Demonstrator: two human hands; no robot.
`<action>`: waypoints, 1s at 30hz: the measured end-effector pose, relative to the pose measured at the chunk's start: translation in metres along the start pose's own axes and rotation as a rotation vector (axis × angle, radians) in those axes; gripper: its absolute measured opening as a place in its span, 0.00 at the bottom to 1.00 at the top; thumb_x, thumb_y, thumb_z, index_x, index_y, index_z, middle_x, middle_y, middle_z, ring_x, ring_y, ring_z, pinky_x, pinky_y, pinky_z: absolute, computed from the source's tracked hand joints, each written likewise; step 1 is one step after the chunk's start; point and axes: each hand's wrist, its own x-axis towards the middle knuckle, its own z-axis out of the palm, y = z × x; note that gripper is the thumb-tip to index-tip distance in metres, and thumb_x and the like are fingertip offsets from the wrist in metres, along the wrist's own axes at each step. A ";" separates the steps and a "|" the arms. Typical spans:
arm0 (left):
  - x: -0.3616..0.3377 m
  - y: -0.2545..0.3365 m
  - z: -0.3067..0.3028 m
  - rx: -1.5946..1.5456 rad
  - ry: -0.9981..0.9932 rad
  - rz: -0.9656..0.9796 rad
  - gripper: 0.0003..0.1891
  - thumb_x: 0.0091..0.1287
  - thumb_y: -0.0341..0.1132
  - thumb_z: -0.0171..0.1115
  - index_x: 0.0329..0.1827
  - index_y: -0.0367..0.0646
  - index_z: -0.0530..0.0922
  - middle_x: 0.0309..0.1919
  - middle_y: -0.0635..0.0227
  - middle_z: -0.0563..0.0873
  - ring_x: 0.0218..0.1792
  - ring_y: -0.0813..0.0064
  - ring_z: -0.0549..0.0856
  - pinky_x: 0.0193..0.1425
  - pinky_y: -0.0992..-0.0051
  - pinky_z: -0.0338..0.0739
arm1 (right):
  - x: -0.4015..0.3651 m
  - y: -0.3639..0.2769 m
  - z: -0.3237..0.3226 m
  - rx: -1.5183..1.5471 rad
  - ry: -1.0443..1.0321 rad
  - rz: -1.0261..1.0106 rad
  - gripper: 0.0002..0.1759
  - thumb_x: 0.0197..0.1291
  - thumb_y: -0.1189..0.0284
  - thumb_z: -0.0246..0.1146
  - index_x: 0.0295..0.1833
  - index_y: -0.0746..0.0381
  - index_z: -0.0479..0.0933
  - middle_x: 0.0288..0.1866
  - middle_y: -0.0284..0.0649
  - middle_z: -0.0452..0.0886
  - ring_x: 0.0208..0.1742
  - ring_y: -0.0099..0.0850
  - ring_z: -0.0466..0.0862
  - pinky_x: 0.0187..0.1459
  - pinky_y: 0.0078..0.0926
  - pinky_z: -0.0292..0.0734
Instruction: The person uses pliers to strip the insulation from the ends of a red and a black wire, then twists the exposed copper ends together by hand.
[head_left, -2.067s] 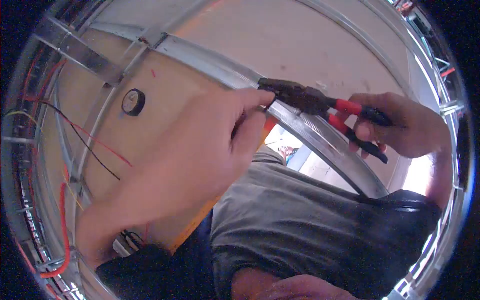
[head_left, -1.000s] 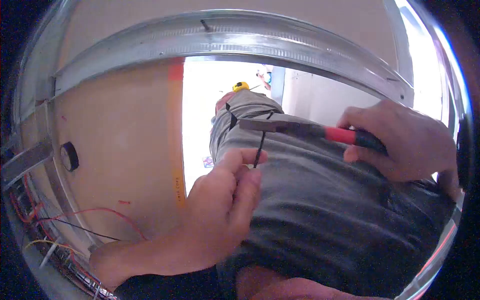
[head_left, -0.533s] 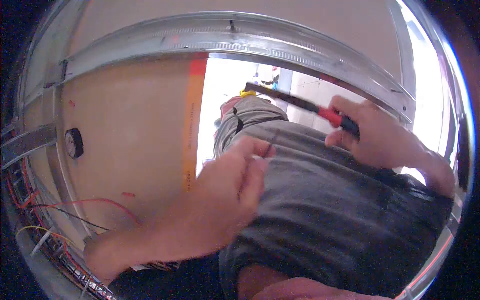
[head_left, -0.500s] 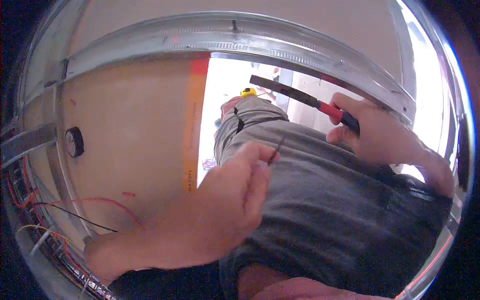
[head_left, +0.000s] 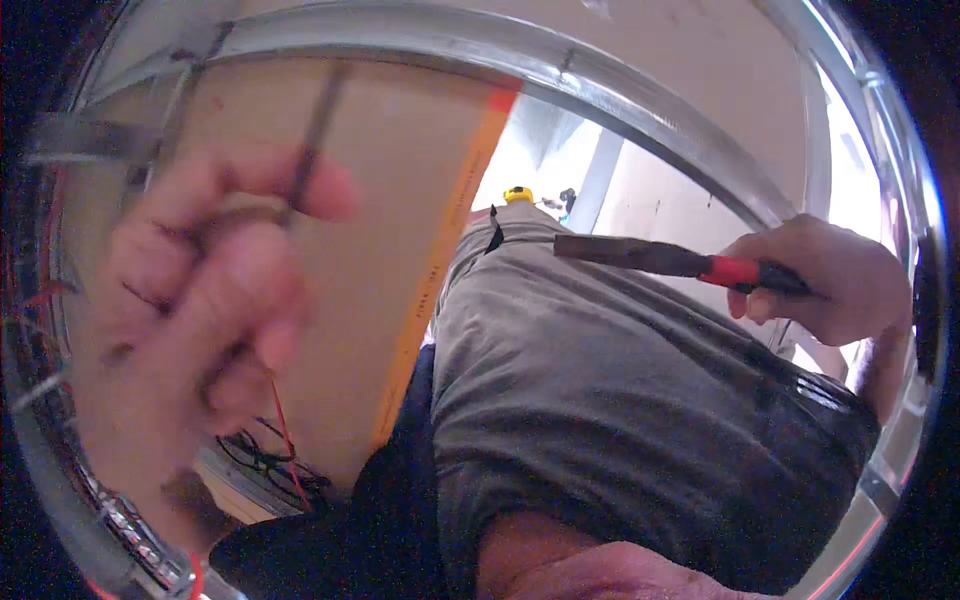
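My left hand (head_left: 215, 290) is raised close to the camera at the left, blurred, in front of a brown board (head_left: 370, 230). Pinched between its thumb and forefinger is a thin dark rod (head_left: 322, 125), pointing upward; its exact kind is too blurred to tell. On the right, my right hand (head_left: 835, 275) is closed around the red and dark handles of what look like pliers (head_left: 640, 257). Their blunt dark metal jaws point left, over my grey shirt (head_left: 600, 380). The two hands are well apart.
A metal rail (head_left: 430, 45) curves overhead, with more metal framing along both sides. An orange printed strip (head_left: 445, 270) edges the board. Black cables (head_left: 265, 460) and a red wire (head_left: 283, 425) hang at lower left. A yellow tape measure (head_left: 517, 195) shows beyond my shirt.
My left hand has moved left and up, nearer the camera, carrying the thin rod. My right hand and the pliers sit somewhat lower and further right. The view has shifted.
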 end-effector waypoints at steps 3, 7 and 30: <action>-0.016 -0.014 -0.013 -0.020 0.247 0.147 0.19 0.72 0.38 0.59 0.63 0.43 0.73 0.47 0.73 0.83 0.24 0.94 0.75 0.21 0.94 0.65 | -0.010 -0.021 -0.028 -0.106 0.159 -0.044 0.22 0.65 0.55 0.63 0.46 0.66 0.77 0.32 0.37 0.82 0.34 0.28 0.82 0.39 0.29 0.75; -0.034 -0.027 -0.021 -0.044 0.387 0.354 0.20 0.72 0.39 0.58 0.65 0.45 0.74 0.45 0.76 0.84 0.24 0.95 0.74 0.23 0.93 0.66 | 0.025 -0.022 -0.057 -0.157 0.448 -0.473 0.25 0.72 0.69 0.55 0.71 0.66 0.64 0.50 0.44 0.80 0.46 0.28 0.79 0.47 0.29 0.76; -0.025 -0.088 -0.044 0.131 1.370 0.632 0.11 0.73 0.38 0.57 0.43 0.38 0.81 0.21 0.79 0.74 0.24 0.89 0.69 0.27 0.82 0.62 | 0.251 -0.217 -0.088 -0.484 0.221 -1.130 0.16 0.71 0.64 0.57 0.55 0.65 0.73 0.36 0.44 0.81 0.38 0.33 0.81 0.43 0.33 0.76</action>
